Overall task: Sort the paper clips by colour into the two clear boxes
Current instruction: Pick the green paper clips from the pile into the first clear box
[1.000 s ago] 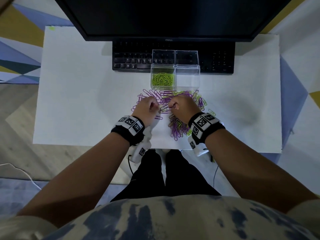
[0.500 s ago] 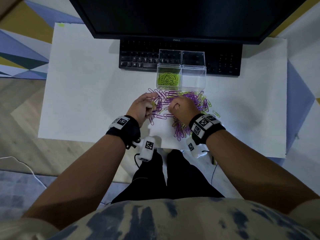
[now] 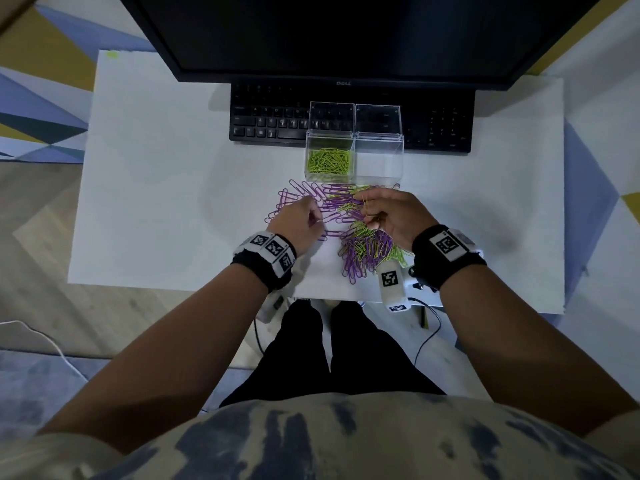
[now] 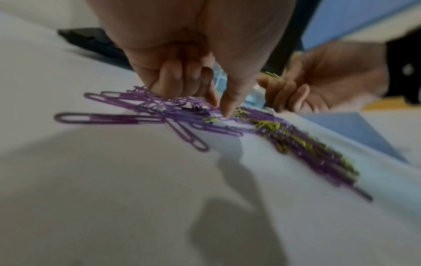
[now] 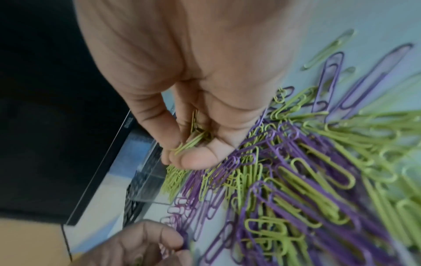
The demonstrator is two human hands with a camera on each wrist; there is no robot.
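A mixed pile of purple and green paper clips [image 3: 363, 247] [image 4: 296, 144] [image 5: 296, 180] lies on the white table [image 3: 156, 168] in front of two clear boxes. The left box [image 3: 330, 143] holds green clips [image 3: 329, 161]; the right box [image 3: 379, 161] looks empty. My right hand [image 3: 367, 209] [image 5: 175, 153] hovers over the pile's far side and holds several green clips [image 5: 193, 138] in its curled fingers. My left hand [image 3: 317, 216] [image 4: 218, 108] sits at the pile's left, fingers curled. Its thumb and forefinger pinch a purple clip [image 5: 185, 239] on the table.
A black keyboard [image 3: 277, 123] and a dark monitor [image 3: 329, 29] stand right behind the boxes. The boxes' lids [image 3: 330, 116] stand open over the keyboard. The pile reaches close to the table's near edge [image 3: 329, 296]. Bare table lies to the left and right.
My right hand has turned and risen toward the boxes with green clips in it. My left hand has rolled knuckles-up and come down on the purple clips.
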